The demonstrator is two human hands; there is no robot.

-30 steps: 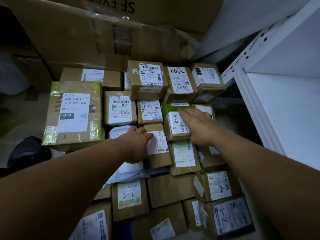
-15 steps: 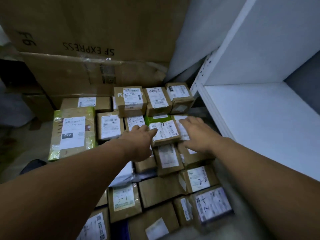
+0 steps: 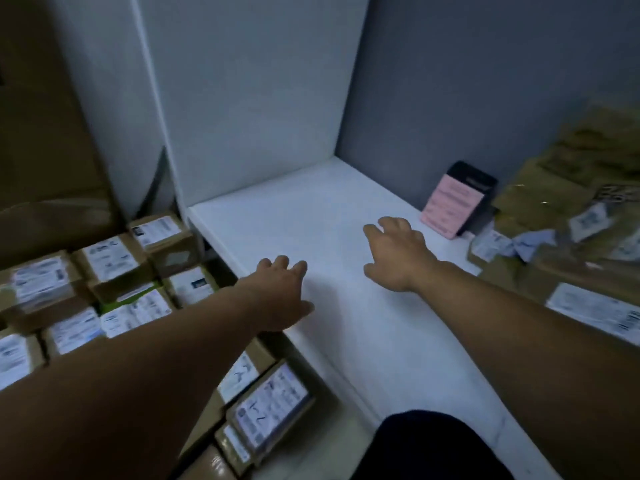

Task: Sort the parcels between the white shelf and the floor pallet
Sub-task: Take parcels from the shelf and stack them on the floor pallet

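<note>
Both hands are out over the white shelf (image 3: 311, 216) & both carry nothing. The left hand (image 3: 280, 292) hangs at the shelf's front edge, fingers loosely straight, a bit apart. The right hand (image 3: 398, 252) is further in, palm down, fingers spread & slightly bent; can't tell if it touches the board. Task stuff sits in 2 places. The floor parcels (image 3: 110, 258) are packed tight, labels up, below & left of the shelf (pallet itself hidden under them). The shelf heap (image 3: 571, 220) of brown parcels is at the right end, blurred. Just left of the heap a black parcel w/ pink label (image 3: 457, 202) leans against the grey wall (image 3: 485, 81), a little beyond my right fingertips. My read: the step in hand is a reach for the next shelf item, prob that black one as it's nearest. To do it well I'd hold the head steady first: the frame's smeared, labels unreadable, & sorting depends on reading the codes. Then I'd take the black one w/ the right hand by its side edges, thumb one side & fingers the other, not by the label face. It leans, so a poke at the top could tip it flat. The left hand I'd bring under as support, or keep ready over the floor parcels for handover. I'd keep the forearm off the heap, which looks untidy & could slide. I'd pick a gap before lifting, since the floor rows look full.
</note>
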